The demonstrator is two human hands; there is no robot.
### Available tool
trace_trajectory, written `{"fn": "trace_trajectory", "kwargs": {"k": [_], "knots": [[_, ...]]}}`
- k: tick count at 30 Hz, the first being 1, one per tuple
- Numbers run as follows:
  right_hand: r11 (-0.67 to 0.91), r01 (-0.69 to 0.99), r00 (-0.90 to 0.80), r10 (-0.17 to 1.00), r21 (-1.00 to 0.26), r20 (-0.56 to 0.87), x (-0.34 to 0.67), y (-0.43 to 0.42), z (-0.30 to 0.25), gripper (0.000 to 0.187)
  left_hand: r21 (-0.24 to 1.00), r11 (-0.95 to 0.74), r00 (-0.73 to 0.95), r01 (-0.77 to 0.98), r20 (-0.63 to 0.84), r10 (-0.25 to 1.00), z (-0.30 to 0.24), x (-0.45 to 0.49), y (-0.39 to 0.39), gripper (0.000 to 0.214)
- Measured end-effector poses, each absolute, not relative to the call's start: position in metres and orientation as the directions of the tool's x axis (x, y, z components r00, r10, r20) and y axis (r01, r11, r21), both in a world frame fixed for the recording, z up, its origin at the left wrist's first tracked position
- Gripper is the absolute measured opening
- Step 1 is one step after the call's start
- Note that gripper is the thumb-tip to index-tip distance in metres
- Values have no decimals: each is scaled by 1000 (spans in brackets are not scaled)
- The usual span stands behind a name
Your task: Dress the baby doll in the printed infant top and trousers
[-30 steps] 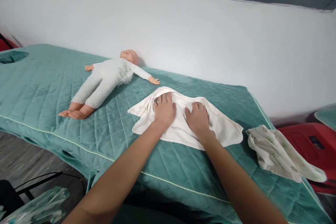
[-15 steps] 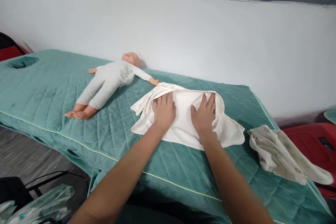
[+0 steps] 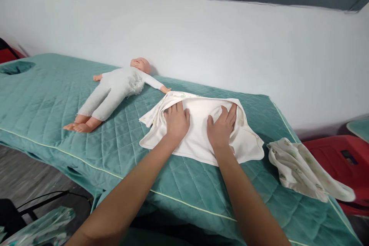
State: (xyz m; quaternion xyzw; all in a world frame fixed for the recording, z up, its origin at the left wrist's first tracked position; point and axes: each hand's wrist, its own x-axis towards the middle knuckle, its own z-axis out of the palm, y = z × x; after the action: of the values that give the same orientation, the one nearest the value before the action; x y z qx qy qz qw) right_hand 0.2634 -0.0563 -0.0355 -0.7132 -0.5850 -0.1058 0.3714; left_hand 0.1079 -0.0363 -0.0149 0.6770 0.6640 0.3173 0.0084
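Note:
A white baby garment [image 3: 196, 130] with a small print lies spread on the green quilted cover, its pale inner side facing up. My left hand [image 3: 178, 119] rests flat on its left part, fingers pointing away from me, the fingertips partly hidden under a fold. On the right part lies my right hand [image 3: 221, 125], thumb apart and fingers spread, the tips against the raised edge. Both hands are open and hold nothing that I can see. Left of the garment a baby doll [image 3: 115, 84] with a white cloth body lies on its back, one hand close to the garment's upper corner.
The padded bed [image 3: 115, 146] has a face hole [image 3: 17, 67] at the far left and stands against a white wall [image 3: 230, 50]. A crumpled printed baby garment [image 3: 300, 169] hangs over its right edge, near a red chair [image 3: 337, 161]. A plastic bag [image 3: 46, 226] lies at lower left.
Both hands stay on the garment, with small finger shifts. Its top edge looks slightly straighter. The whole view has moved a little, so things sit further left.

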Motion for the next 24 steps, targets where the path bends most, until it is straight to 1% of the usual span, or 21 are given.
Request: {"fn": "trace_trajectory", "kwargs": {"k": [3,5,8,12,18,24], "knots": [[-22,913,285,750,-408,597,264,-56,-36,59,567,-68,-168,821,354,920,-5,116,-22,49],[-24,908,294,748,-418,595,264,-56,-36,61,589,-35,-188,808,312,931,-2,122,-10,50],[-42,899,315,754,-436,576,266,-54,-37,62,539,1,-159,842,246,956,-7,128,5,49],[-77,892,330,784,-445,526,270,-51,-41,62,452,1,-85,892,167,982,-23,127,15,49],[-132,892,343,822,-433,455,275,-49,-38,63,432,-22,-44,901,141,989,-26,125,16,53],[-108,901,301,853,-419,426,284,-36,-30,64,419,-44,-17,907,140,990,-12,127,29,54]]}}
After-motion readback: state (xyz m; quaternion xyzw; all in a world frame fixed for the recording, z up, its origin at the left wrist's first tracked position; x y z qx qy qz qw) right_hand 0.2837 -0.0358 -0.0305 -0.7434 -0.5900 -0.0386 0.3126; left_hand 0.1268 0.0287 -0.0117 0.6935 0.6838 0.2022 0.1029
